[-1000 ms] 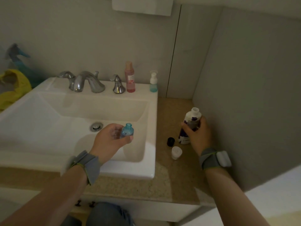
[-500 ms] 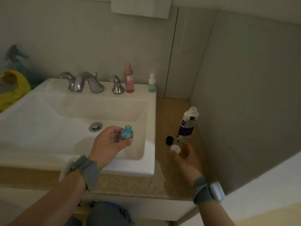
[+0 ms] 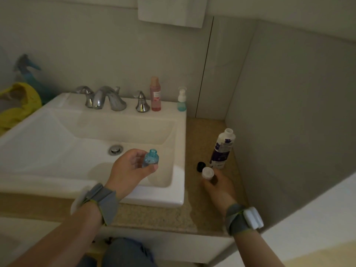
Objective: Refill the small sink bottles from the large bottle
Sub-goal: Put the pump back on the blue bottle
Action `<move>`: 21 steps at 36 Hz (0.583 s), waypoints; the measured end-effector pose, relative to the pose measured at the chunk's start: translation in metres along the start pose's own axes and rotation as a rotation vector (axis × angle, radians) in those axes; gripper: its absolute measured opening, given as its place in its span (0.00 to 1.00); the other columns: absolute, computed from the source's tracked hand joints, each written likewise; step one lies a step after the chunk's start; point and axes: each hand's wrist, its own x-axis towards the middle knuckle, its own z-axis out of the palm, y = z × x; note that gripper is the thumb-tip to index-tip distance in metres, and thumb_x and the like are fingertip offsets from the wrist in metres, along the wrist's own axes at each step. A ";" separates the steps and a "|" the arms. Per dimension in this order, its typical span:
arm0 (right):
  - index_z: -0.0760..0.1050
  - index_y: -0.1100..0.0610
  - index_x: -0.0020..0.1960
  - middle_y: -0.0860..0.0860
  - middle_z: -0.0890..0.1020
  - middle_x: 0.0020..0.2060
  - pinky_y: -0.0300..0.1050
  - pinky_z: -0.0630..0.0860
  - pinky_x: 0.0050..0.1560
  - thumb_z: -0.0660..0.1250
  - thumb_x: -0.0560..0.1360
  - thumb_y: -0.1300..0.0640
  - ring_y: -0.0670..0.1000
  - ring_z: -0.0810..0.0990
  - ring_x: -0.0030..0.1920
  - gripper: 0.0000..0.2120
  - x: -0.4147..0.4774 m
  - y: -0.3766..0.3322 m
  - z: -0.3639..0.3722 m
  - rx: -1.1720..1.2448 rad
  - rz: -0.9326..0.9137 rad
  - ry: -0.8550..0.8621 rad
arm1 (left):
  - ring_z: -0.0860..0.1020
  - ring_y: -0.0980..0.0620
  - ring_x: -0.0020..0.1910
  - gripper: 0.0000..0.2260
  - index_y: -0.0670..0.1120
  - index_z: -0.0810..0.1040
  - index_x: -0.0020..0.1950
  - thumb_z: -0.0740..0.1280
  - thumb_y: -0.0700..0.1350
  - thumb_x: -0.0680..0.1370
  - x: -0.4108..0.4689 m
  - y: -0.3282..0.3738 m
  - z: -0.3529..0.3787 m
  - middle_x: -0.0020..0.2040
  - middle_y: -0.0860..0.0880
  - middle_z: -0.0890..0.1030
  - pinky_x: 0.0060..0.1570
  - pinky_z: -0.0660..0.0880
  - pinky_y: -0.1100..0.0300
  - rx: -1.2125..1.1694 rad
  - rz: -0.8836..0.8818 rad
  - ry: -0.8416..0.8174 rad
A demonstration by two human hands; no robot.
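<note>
Our left hand [image 3: 129, 170] gripping the uncapped blue bottle [image 3: 151, 160] over the sink [image 3: 181, 143], our right hand [image 3: 219, 186] pinching the white cap [image 3: 207, 172], large bottle [image 3: 221, 151] upright behind.

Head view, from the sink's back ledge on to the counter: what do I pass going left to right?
Left tap handle → faucet spout → right tap handle → pink bottle → small pump bottle → large white bottle, uncapped, on the counter.
</note>
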 end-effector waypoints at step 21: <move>0.70 0.50 0.63 0.49 0.75 0.48 0.48 0.79 0.49 0.71 0.71 0.50 0.47 0.77 0.45 0.22 0.012 -0.116 0.019 -0.170 -0.466 -0.315 | 0.80 0.56 0.41 0.14 0.50 0.77 0.44 0.76 0.35 0.67 0.010 -0.016 -0.036 0.44 0.52 0.82 0.41 0.75 0.72 -0.080 0.014 0.038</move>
